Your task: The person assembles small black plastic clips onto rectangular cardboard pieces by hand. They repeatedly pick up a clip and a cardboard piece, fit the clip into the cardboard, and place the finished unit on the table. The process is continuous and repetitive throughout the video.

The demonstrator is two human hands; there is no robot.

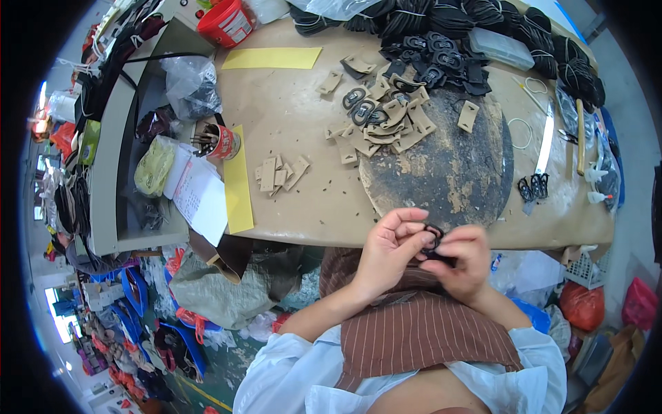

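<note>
Over the near edge of the table, my left hand (393, 250) and my right hand (463, 261) pinch a small black buckle-like piece (433, 238) between them. Fingers cover much of it, so its full shape is hidden. Just beyond my hands lies a worn round board (455, 179). A heap of tan tabs (386, 127), some fitted with black oval buckles (362, 107), spreads over the board's left side. One loose tan tab (468, 116) rests on the board by itself. Behind it is a pile of black straps with buckles (438, 58).
Small tan pieces (279, 174) lie on the table's left. A red tin of tools (224, 143) stands beside yellow strips (238, 186). Bundles of black cord (452, 17) and a clear plastic box (501, 48) line the back. A hammer (580, 138) and a steel ruler (545, 145) lie right.
</note>
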